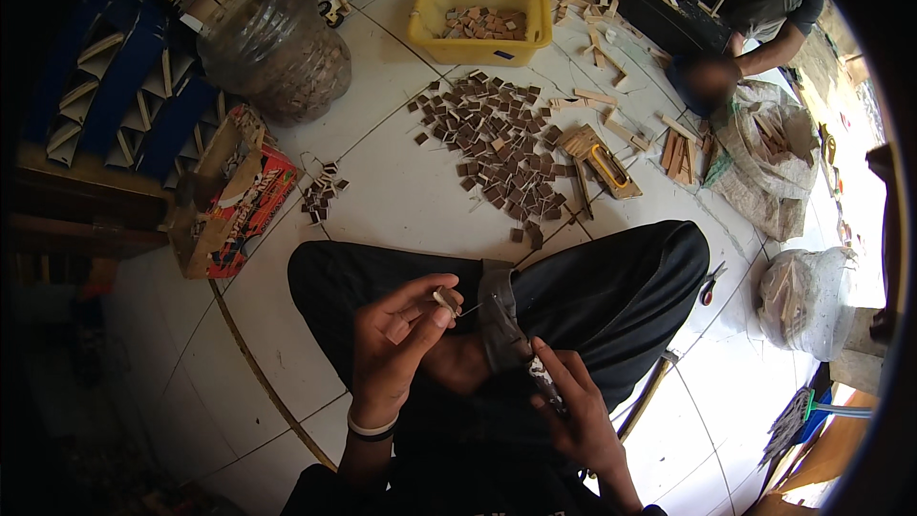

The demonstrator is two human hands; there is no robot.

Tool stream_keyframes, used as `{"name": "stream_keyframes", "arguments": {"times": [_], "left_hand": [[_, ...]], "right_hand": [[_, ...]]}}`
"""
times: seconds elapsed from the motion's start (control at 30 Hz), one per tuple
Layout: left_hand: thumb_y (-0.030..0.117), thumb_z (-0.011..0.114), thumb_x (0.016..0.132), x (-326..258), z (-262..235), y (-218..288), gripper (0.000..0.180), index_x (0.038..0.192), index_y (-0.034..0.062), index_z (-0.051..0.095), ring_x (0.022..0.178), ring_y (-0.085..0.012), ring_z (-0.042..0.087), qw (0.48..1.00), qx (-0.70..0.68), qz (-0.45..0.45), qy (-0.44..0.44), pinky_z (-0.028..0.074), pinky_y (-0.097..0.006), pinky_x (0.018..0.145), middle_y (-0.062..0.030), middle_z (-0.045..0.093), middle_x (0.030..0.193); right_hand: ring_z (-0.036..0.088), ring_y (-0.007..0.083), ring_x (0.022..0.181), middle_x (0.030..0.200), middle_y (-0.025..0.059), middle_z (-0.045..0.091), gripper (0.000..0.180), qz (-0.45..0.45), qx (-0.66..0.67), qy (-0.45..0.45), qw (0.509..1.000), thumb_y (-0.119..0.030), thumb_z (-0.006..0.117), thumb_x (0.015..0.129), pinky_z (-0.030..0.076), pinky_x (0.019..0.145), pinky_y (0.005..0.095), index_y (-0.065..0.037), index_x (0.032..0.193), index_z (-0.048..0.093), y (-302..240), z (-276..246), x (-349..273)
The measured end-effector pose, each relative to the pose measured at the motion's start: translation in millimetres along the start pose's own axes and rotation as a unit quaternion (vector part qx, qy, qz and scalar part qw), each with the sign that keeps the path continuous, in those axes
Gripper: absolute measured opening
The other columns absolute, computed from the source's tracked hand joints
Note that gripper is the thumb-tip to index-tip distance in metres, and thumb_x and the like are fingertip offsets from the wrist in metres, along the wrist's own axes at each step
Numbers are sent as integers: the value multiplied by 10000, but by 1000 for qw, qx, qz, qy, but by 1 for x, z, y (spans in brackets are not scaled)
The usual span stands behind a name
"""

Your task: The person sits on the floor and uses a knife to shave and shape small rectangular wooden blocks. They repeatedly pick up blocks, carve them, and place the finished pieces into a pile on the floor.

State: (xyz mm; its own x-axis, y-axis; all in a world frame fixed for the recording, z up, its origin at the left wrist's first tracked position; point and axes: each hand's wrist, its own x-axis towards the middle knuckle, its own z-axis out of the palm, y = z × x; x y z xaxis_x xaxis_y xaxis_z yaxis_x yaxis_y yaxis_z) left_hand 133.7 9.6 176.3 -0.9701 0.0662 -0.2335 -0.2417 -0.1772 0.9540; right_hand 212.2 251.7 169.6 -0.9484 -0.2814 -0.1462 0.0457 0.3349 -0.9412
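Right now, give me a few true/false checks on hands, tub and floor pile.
1. The left hand pinches a small piece between its fingertips. True.
2. The right hand is empty. False: it grips a dark slim tool.
3. The yellow tub is empty. False: small brownish pieces lie in it.
4. A pile of small brown squares lies spread on the white tiled floor. True.
5. The clear plastic jar stands to the person's right. False: it is on the left.
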Motion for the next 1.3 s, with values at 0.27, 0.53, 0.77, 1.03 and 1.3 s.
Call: {"name": "stream_keyframes", "arguments": {"times": [0.27, 0.53, 0.77, 1.03, 1.3], "left_hand": [[99, 724, 1000, 0, -1, 0, 365, 1332, -42, 663, 1051, -145, 682, 1000, -14, -12, -18, 540, -308, 967, -115, 727, 1152], [147, 698, 1018, 8, 21, -17, 652, 1555, -51, 385, 1205, -307, 708, 994, -94, -37, -52, 567, -474, 1078, -211, 719, 1242], [248, 740, 1008, 10, 20, -33, 753, 1571, -78, 362, 1097, -309, 755, 964, -227, -89, -102, 619, -449, 1016, -181, 766, 1146], [182, 793, 972, 3, 5, -35, 628, 1467, -84, 512, 1027, -236, 744, 920, -329, -138, -159, 601, -401, 1013, -134, 745, 1116], [290, 802, 961, 11, 11, -37, 683, 1445, -86, 499, 1113, -253, 737, 945, -246, -133, -170, 615, -415, 1009, -143, 716, 1197]], "right_hand": [[671, 346, 1023, 1214, 198, 578, 760, 14, 0, 6, 1000, 107, 678, 912, 558, 868, 430, -105, 1608, 461, 0, 1, -3], [685, 357, 967, 1182, 198, 589, 764, 17, -26, 13, 999, 110, 698, 894, 570, 847, 435, -128, 1590, 493, 2, 11, -5], [687, 352, 981, 1161, 195, 592, 770, 16, -27, 19, 999, 104, 707, 888, 562, 856, 414, -117, 1593, 489, 3, 11, -10], [667, 207, 1092, 1232, 127, 689, 725, 92, 314, -165, 931, -36, 665, 1017, 489, 1002, 358, -99, 1669, 355, 19, -2, -20], [637, 173, 1143, 1244, 107, 700, 732, 118, 330, -168, 921, -63, 672, 1033, 466, 1044, 343, -111, 1680, 333, 28, -1, -24]]}}
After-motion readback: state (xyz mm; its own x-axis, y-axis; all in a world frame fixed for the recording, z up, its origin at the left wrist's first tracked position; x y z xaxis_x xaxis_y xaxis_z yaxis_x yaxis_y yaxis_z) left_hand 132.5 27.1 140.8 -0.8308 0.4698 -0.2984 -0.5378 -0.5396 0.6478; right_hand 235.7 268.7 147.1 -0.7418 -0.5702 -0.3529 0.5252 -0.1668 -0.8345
